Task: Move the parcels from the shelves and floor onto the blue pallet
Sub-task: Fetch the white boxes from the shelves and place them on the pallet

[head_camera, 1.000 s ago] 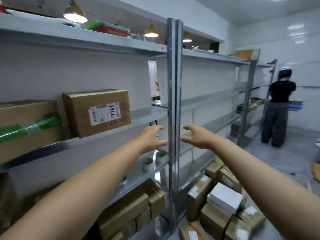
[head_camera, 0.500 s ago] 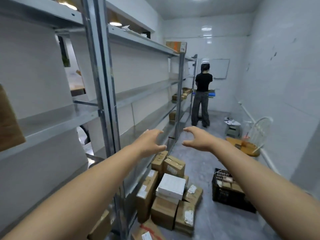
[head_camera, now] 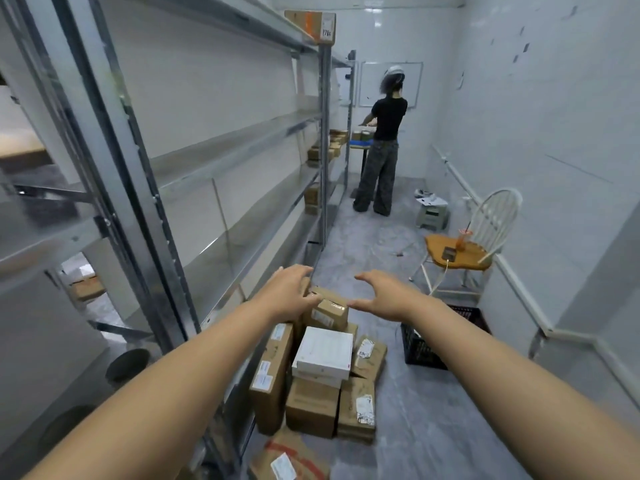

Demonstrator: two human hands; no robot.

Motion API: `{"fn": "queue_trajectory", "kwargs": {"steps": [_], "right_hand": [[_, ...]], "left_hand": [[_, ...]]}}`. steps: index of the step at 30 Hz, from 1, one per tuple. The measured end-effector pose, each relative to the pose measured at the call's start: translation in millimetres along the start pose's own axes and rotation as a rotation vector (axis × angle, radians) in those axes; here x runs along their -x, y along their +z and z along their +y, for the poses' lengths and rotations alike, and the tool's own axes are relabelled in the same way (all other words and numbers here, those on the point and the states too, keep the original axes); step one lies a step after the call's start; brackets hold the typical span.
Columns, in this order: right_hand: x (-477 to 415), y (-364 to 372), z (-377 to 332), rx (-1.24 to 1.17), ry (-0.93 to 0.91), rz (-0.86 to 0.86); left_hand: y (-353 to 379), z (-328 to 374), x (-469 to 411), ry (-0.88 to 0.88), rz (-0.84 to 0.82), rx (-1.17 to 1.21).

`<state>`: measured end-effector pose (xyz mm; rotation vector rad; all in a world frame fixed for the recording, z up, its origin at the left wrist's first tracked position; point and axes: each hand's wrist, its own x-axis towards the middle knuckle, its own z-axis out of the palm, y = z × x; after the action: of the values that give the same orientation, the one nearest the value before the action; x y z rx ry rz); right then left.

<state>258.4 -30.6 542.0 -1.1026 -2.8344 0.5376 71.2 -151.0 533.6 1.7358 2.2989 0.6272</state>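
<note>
A pile of cardboard parcels [head_camera: 311, 403] lies on the floor beside the metal shelving [head_camera: 221, 154], with a white box [head_camera: 325, 351] on top and a small brown parcel [head_camera: 329, 311] behind it. Both my arms stretch forward over the pile. My left hand [head_camera: 289, 294] and my right hand [head_camera: 379, 296] hover apart with spread, relaxed fingers and hold nothing. More parcels [head_camera: 323, 150] sit on the far shelves, and an orange box [head_camera: 311, 24] on the top shelf. No blue pallet shows.
A person in a black top [head_camera: 384, 140] stands at the far end, facing away. On the right are a white chair with a wooden seat [head_camera: 460, 254], a black crate [head_camera: 422, 344] and a small stool [head_camera: 431, 213]. Grey floor runs down the aisle.
My view has swung right, from the shelf parcels to the aisle, and tilted down toward the floor pile. Both hands stayed empty and spread out in front.
</note>
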Motion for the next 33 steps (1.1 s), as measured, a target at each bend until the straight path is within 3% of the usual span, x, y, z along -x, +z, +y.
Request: {"fn": "queue_trajectory", "kwargs": {"steps": [11, 17, 22, 33], "right_hand": [[-102.2, -11.3, 94.7, -0.049, -0.042, -0.028], [-177.1, -16.1, 158.7, -0.234, -0.053, -0.036], [-224.0, 9.5, 208.8, -0.419, -0.007, -0.118], [-314.4, 113.2, 256.7, -0.520, 0.112, -0.248]], "left_hand": [[56.7, 17.0, -126.6, -0.016, 0.013, -0.014], [91.1, 22.3, -203.1, -0.153, 0.009, 0.024], [134.0, 20.1, -248.1, -0.309, 0.021, 0.258], [233.3, -77.1, -292.1, -0.523, -0.056, 0.387]]}}
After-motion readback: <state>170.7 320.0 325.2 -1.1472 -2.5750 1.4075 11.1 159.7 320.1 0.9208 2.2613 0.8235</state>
